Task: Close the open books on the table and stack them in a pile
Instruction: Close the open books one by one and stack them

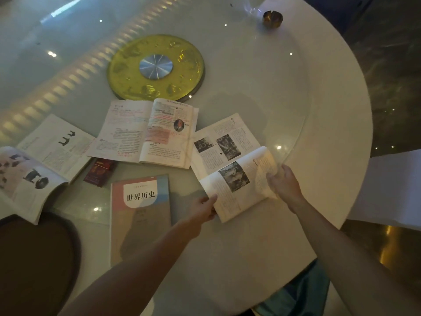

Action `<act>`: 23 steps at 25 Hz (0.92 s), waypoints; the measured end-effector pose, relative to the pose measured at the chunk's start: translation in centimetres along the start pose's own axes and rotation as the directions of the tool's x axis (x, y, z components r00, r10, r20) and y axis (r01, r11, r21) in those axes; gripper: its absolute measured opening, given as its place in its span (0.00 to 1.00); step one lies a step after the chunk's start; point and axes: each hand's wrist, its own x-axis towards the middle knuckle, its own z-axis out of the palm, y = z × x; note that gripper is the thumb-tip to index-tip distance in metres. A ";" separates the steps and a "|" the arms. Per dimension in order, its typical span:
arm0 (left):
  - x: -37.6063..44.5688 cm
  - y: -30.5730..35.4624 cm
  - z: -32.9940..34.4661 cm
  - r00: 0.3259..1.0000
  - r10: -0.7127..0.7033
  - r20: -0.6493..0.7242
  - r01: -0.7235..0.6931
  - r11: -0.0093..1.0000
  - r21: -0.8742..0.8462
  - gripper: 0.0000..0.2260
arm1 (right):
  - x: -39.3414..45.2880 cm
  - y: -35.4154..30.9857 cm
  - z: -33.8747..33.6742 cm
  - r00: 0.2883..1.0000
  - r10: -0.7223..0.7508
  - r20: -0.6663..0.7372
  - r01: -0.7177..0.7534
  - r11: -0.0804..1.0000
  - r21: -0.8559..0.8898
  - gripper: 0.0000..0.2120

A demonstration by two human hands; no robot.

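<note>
A round white desk (262,87) with a glossy top fills most of the view, its sheen carrying reflections of ceiling lights and a ribbed band of lamps. At its middle sits a yellow patterned disc (191,65) with a brushed metal hub (156,66). Dark marbled floor shows past the right rim, and a small dark ashtray (272,18) stands near the far edge. A dark rounded chair back (34,258) lies at the lower left.

Four books lie on the desk: three open and one shut. The shut one, a closed textbook (140,215) with a pink, blue and grey cover and large Chinese characters, lies flat near the front. Behind it the middle open book (145,131) shows pages marked in pink and red with a small oval portrait. The left open book (43,160) shows dark animal-shaped figures and overhangs the desk's near edge. The right open book (227,165) carries black-and-white photographs; its near half is lifted off the surface and curled up.

The left hand (202,209) pinches the lower left corner of that lifted half, its grip clamped on the page edge. The right hand (283,182) holds the raised outer edge, fingers closed on the paper. One small dark red packet (99,172) lies between the left and closed books.
</note>
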 end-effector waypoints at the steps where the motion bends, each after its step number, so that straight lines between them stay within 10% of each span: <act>1: -0.1 0.1 0.1 1.000 -0.012 0.019 0.013 0.999 -0.045 0.14 | 0.4 0.2 -0.2 0.999 0.048 0.021 -0.049 0.998 0.045 0.25; 6: -2.6 1.3 -1.1 0.990 -0.044 0.136 0.081 0.957 -0.278 0.11 | 1.6 1.4 -2.0 0.992 0.120 0.044 -0.124 0.985 0.116 0.08; 16: -0.4 5.9 -3.4 0.999 0.026 -0.041 -0.044 0.846 -0.532 0.24 | 6.2 -6.6 -1.0 0.953 0.037 0.300 -0.225 0.749 0.623 0.10; 23: 2.9 5.8 -3.6 0.967 0.008 -0.254 -0.066 0.973 -0.221 0.08 | 9.3 -8.0 4.1 0.982 0.066 0.175 -0.077 0.995 0.060 0.18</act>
